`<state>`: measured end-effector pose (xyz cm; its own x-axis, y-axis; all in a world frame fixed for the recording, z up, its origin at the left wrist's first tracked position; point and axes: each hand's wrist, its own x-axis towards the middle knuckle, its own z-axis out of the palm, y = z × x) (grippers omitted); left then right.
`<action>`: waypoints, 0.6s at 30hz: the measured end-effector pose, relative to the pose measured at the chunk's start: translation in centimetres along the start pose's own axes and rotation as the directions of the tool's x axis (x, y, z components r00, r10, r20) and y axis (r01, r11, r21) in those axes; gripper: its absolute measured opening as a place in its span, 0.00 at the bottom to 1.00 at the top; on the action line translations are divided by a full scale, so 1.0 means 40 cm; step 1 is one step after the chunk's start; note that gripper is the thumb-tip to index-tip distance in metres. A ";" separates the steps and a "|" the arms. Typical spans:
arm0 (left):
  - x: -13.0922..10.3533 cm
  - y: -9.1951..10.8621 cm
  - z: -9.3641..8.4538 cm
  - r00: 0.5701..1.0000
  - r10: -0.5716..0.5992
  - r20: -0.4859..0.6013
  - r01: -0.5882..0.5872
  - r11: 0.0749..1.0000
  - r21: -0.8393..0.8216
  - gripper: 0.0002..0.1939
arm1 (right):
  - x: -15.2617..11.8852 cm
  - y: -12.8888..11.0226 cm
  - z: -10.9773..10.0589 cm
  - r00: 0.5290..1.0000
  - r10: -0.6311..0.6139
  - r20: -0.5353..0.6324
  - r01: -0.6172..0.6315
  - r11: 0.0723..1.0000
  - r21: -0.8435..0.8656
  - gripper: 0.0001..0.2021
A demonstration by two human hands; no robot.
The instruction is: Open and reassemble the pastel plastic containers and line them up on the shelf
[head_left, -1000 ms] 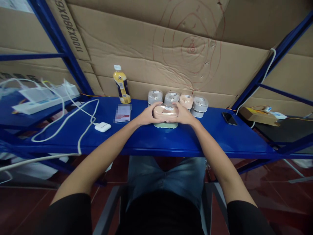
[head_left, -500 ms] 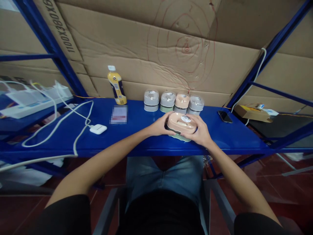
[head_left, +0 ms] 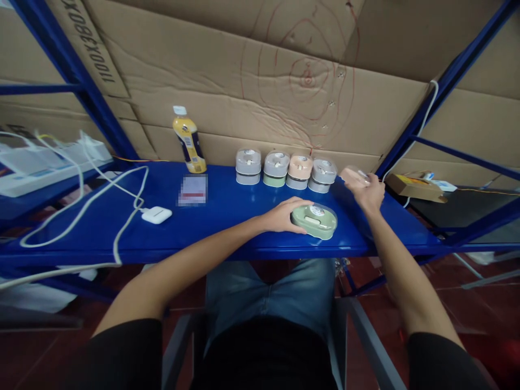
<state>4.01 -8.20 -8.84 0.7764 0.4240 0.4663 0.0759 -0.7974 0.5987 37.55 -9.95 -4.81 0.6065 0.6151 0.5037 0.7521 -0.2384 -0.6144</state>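
Observation:
My left hand (head_left: 280, 216) grips the left end of a green oval box (head_left: 316, 221) with a clear cover and a pale tab on top, near the table's front edge. Farther back on the right, my right hand (head_left: 370, 195) is closed around a pink oval box (head_left: 351, 176), slightly blurred and partly covered by the fingers. To its left stands a row of several two-high stacks of the same kind of box: a grey stack (head_left: 248, 167), a grey-over-green one (head_left: 277, 169), a pink-topped one (head_left: 299, 171) and another grey one (head_left: 323, 174).
On the blue table (head_left: 227, 216) stand a yellow drink bottle (head_left: 190, 141), a blurred-out card (head_left: 193, 190) and a white earphone case (head_left: 156, 215) on a cable. A power strip (head_left: 52, 168) lies left; a small cardboard box (head_left: 414, 187) is right. Cardboard walls the back.
The pink box has been lifted off the green one and carried right and back by my right hand. My left hand has shifted onto the green box.

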 end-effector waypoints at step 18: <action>-0.007 -0.036 -0.012 0.987 -0.138 -0.077 0.145 0.986 0.082 0.53 | 0.029 -0.041 0.064 0.964 -0.218 0.151 0.235 0.966 -0.104 0.37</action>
<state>3.36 -6.98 -9.51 0.7078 0.5622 0.4278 0.2385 -0.7602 0.6043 36.38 -6.92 -4.77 0.3817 0.7584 0.5284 0.8962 -0.1637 -0.4124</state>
